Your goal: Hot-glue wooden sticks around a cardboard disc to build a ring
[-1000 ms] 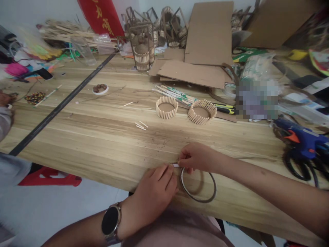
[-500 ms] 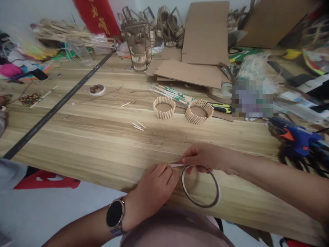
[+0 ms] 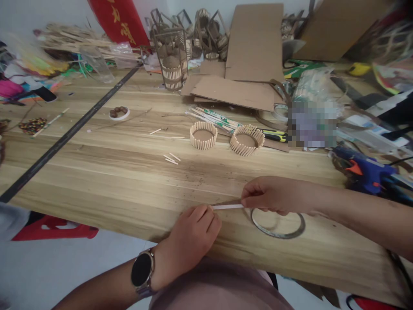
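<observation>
Between my hands runs a narrow strip (image 3: pixel 228 206), white on its near face with a brown band along the far side. My left hand (image 3: pixel 196 226), with a watch on its wrist, is closed on the strip's left end near the table's front edge; the fingertips are partly hidden. My right hand (image 3: pixel 271 196) pinches the strip's other end between thumb and fingers. A thin ring (image 3: pixel 298 230), like a narrow coil of the same band, hangs or lies just below my right hand, which hides its top. I cannot tell whether the ring is joined to the strip.
Two round stick-walled baskets (image 3: pixel 203 137) (image 3: pixel 248 141) stand ahead. Short sticks (image 3: pixel 171 159) lie to their left. Cardboard sheets (image 3: pixel 234 92) and a small lantern-like frame (image 3: pixel 171 71) are behind. A blue glue gun (image 3: pixel 371 172) rests at right; a dark strip (image 3: pixel 74 131) crosses the table at left.
My right hand has moved right, so a longer piece of strip shows between my hands. The ring has shifted right and tilted flatter. My left hand has barely moved.
</observation>
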A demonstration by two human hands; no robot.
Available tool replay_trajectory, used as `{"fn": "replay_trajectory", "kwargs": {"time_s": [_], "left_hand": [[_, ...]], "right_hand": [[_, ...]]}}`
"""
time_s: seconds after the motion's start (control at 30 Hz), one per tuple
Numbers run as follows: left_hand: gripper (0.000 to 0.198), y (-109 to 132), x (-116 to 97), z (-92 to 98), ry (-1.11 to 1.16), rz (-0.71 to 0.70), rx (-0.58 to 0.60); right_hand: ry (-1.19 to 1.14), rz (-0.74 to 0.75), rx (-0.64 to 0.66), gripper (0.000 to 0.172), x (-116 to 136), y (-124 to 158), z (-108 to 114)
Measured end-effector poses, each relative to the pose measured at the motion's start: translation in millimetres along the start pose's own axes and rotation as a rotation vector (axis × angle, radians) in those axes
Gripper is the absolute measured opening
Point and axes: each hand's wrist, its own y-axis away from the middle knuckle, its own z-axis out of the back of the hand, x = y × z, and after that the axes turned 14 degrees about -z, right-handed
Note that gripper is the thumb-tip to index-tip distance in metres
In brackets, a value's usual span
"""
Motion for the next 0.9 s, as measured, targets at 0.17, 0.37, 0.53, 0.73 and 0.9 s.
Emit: {"fn": "replay_trajectory", "kwargs": {"time_s": [0.17,0.37,0.53,0.73,0.9], "left_hand": [[0.016,-0.3,-0.1,0.4,-0.020,-0.007,-0.006],[0.017,0.1,-0.8,-1.2,-0.030,-0.010,0.029],[0.023,-1.6,-0.7,-0.6,-0.056,-0.018,-0.003],[0.026,-3.0,-0.8,-0.8,-0.058,-0.019,-0.013],[0.025,-4.0,-1.0,-1.1,-0.070,-0.019,0.007]], "right_hand": [[0.200,0.032,-0.178,0.021,-12.1,2.4,13.3],[0.334,0.059,-0.234,0.023,-19.6,-3.0,19.6],[0.312,0.093,-0.213,0.024,-23.5,-11.7,20.1],[0.357,0.126,-0.251,0.024,-27.6,-18.9,19.4],[0.389,0.067,-0.266,0.022,-25.4,-18.7,17.3]]}}
